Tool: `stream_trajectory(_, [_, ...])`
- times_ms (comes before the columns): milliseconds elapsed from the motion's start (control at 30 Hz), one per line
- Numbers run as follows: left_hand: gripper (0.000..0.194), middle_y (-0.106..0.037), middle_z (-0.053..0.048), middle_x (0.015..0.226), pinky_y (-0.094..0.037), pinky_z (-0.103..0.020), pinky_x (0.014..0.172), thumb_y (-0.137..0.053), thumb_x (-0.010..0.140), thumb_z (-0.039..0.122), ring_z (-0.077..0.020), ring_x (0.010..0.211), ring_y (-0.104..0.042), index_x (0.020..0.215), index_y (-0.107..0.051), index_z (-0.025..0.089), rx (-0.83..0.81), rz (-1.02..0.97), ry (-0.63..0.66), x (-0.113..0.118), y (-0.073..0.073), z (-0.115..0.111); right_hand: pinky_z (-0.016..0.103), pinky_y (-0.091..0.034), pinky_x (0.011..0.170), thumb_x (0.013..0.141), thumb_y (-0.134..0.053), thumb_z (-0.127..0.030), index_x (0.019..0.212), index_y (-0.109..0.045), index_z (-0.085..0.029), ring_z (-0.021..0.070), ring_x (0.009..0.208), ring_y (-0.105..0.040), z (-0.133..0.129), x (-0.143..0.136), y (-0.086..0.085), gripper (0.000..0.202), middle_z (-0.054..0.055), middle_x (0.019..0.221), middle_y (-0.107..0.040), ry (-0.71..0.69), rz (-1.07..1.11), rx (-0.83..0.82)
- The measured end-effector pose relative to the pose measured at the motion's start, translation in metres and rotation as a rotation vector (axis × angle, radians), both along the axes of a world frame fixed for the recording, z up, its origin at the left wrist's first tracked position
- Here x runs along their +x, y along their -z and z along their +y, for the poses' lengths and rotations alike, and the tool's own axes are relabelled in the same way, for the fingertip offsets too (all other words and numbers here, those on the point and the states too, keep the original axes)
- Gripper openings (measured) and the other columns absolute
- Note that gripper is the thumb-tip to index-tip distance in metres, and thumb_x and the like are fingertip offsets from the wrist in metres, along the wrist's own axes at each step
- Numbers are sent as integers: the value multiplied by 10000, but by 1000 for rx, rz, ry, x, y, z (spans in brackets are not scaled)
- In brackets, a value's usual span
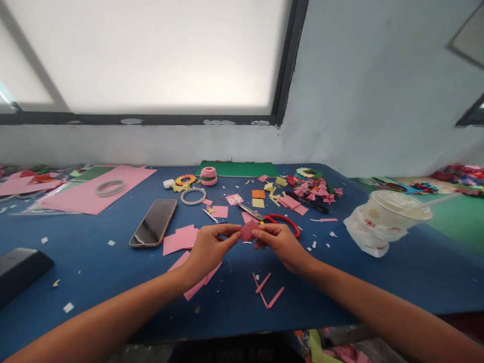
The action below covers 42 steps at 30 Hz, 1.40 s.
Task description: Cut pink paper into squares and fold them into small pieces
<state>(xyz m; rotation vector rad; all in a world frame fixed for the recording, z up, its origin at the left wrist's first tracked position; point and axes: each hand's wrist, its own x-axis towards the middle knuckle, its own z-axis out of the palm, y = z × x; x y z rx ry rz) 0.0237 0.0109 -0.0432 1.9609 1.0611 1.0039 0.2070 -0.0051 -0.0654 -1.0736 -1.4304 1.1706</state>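
Both hands are pinching a small pink paper piece (247, 231) between them — left hand (209, 248) fingers gripping its left edge, right hand (280, 242) fingers its right. It is hovering just above the counter (94, 262), toward the near edge — neither hand nearer.

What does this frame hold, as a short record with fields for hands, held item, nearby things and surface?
left hand: left hand pinches the small pink paper piece at its left edge
right hand: right hand pinches the same piece at its right edge
held item: pink, folded, lifted above the table
nearby: red-handled scissors just behind the hands; phone to the left; pink paper squares beside the left hand; pink strips in front
far right: lidded plastic cup with straw
surface: blue table, strewn with paper scraps
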Motion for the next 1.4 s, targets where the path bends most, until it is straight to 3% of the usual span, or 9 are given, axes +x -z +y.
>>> stream_trajectory(133, [198,-709,-36,898,-512,-258,675,-565,808,304,-164,768,-649,928,-698,220,152,78,90,-1,4,-1,224,-405,536,730,-622,-412,668,-650,-146,96,517,-512,0,-2,0,274,-14,558,-572,5,-77,17])
stream_trajectory(333, [417,-715,-61,852,-511,-277,658,-618,747,390,-202,770,-657,1096,-622,160,-172,59,149,-1,8,4,220,-418,569,820,-520,-444,718,-610,-163,105,573,-540,3,-4,4,312,-9,643,-580,-123,-234,153])
stream_trajectory(533, [307,-657,-25,664,-428,-209,495,-482,794,373,-139,572,-587,787,-672,132,-236,143,103,-3,8,16,213,-407,538,857,-444,-481,748,-551,-172,100,548,-533,6,-4,8,345,-14,660,-564,-140,-278,144])
stream_trajectory(600, [353,-595,-2,571,-372,-204,456,-433,812,389,-120,505,-534,659,-628,137,-197,220,70,-4,9,19,208,-397,514,883,-398,-444,759,-521,-174,98,525,-529,7,-6,7,322,-24,619,-543,-138,-334,118])
stream_trajectory(700, [367,-543,13,513,-289,-219,461,-425,812,374,-119,505,-500,552,-563,155,-39,425,-23,-5,8,19,198,-368,491,914,-311,-328,746,-491,-172,92,500,-518,10,-10,3,292,-31,570,-531,-102,-663,120])
stream_trajectory(833, [189,-636,7,632,-242,-241,483,-535,726,320,-159,620,-557,608,-605,191,97,719,-115,-8,5,14,223,-290,486,825,-407,-214,619,-505,-163,116,560,-528,15,-20,-7,234,11,607,-585,-80,-1014,187])
stream_trajectory(967, [162,-673,-7,732,-274,-245,506,-541,735,338,-182,692,-591,697,-627,205,146,781,-121,-10,6,14,262,-254,513,793,-440,-208,643,-546,-150,191,644,-572,13,-32,-8,192,89,682,-632,-17,-1169,242])
stream_trajectory(1200, [137,-668,-15,756,-360,-251,551,-521,762,285,-187,723,-605,728,-619,196,232,792,-99,-11,11,16,261,-252,522,852,-413,-245,792,-549,-171,195,688,-607,0,-34,2,166,70,771,-653,63,-1282,301])
stream_trajectory(1400, [177,-662,-17,790,-399,-246,557,-489,813,296,-181,725,-623,761,-623,193,360,838,-36,-13,13,14,239,-329,578,864,-465,-266,838,-548,-177,161,713,-601,2,-25,5,124,29,793,-639,71,-1191,429])
